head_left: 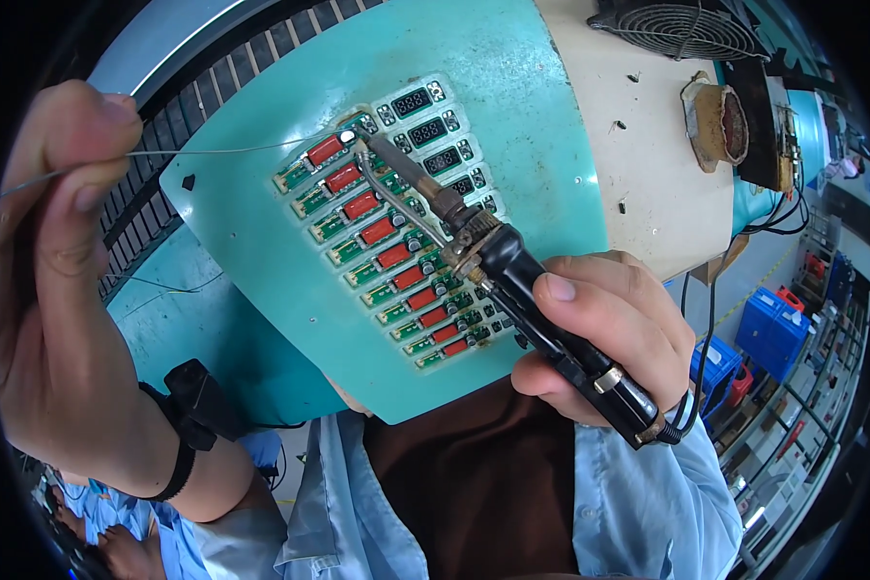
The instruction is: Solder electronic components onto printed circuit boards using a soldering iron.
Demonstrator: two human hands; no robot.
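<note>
My right hand (604, 333) grips a black-handled soldering iron (512, 280); its metal tip (369, 143) touches the top end of a row of small green circuit boards (396, 256) with red parts and dark displays. These boards lie in a teal fixture plate (261, 261). My left hand (63, 251), raised at the left, pinches a thin solder wire (222, 150) between thumb and fingers. The wire runs right to the iron's tip at the uppermost board. A black strap (188, 416) circles my left wrist.
A cream bench top (638, 155) lies to the right with a brown, crusted iron stand (720, 121) and a round wire-grille fan (681, 29). A ribbed dark conveyor band (155, 174) runs behind the plate. Blue bins (768, 324) sit on the floor at right.
</note>
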